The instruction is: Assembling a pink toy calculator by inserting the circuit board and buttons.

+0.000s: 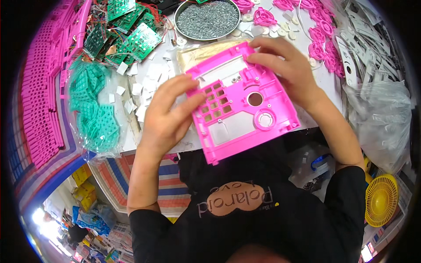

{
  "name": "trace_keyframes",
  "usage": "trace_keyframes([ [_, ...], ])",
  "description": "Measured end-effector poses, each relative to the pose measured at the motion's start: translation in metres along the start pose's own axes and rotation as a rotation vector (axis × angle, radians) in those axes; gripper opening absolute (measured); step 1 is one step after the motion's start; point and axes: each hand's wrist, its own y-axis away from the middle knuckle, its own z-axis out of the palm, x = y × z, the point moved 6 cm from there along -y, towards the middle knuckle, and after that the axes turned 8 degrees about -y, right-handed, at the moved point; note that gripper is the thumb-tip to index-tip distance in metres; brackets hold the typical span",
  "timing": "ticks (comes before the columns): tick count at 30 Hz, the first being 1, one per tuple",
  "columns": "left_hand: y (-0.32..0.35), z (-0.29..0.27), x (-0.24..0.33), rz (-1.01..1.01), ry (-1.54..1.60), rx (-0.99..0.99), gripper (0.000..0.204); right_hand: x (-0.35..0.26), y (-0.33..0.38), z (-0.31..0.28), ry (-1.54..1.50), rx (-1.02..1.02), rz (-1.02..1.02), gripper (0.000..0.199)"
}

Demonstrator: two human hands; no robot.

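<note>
A pink plastic panel (pixel 245 109) with a grid of square holes, a round hole and a ring boss is held over the white table's near edge (pixel 131 140). My left hand (pixel 169 114) grips its left edge, fingers lying across the square-hole grid. At the panel's upper right corner my right hand (pixel 287 65) holds the top edge. Under the panel lies a clear bag with gold-coloured sheets (pixel 206 51).
A round metal dish of small screws (pixel 207 18) sits at the back. Green circuit boards (pixel 127 35) and teal rubber keypads in a bag (pixel 94 109) lie left, beside stacked pink panels (pixel 41 101). Pink round parts (pixel 320 35), white plates (pixel 364 48) and a clear bag (pixel 379 118) are right.
</note>
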Motion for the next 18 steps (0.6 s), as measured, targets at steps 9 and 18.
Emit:
trace_keyframes([
  [9,0.003,0.016,-0.019,-0.072,-0.042,-0.098,0.044,-0.001,0.005,0.012,-0.041,-0.289,0.045,0.066],
  [18,-0.024,0.019,-0.005,-0.022,-0.031,-0.099,0.049,-0.021,0.009,0.027,0.289,-0.360,0.215,0.084],
])
